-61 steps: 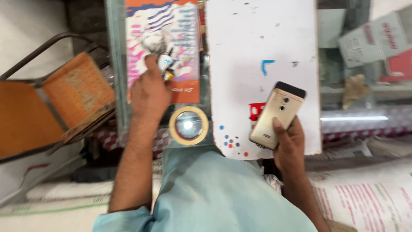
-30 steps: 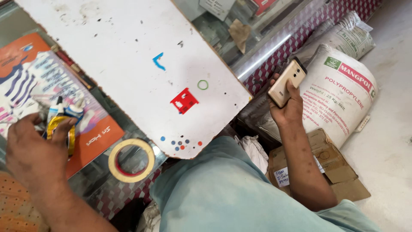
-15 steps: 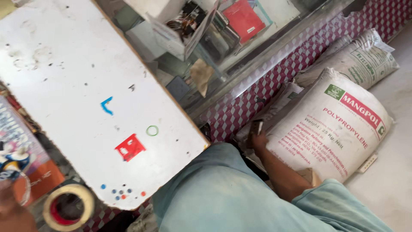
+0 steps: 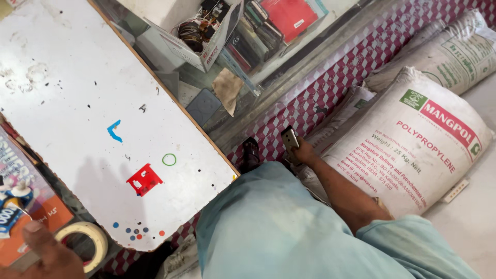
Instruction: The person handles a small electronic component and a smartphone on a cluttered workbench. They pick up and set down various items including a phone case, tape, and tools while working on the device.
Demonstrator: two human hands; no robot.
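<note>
Nearest to us, our left hand [image 4: 49,253] enters at the bottom left corner, only partly in view; we cannot tell whether its fingers are apart or together. It lies just beside a tape roll [image 4: 85,244], which rests flat on the surface [image 4: 67,204]. Left of the roll we see an orange booklet [image 4: 31,227] with small tubes [image 4: 13,206] lying on it. A white board [image 4: 77,98] with blue, red and green marks spans the surface above these things. Our pale blue shirt [image 4: 279,227] fills the lower middle. Past it, our right hand [image 4: 305,152] hangs low off the surface edge, its fingers clamped on a gold phone [image 4: 290,138], held upright near the checked front of the counter [image 4: 330,88]. A black sandal [image 4: 251,154] sits just left of the phone. Farther right, white sacks [image 4: 413,139] lie on the floor. Farthest, behind glass, we see a shelf with a box [image 4: 206,31] and stacked books [image 4: 284,18].
</note>
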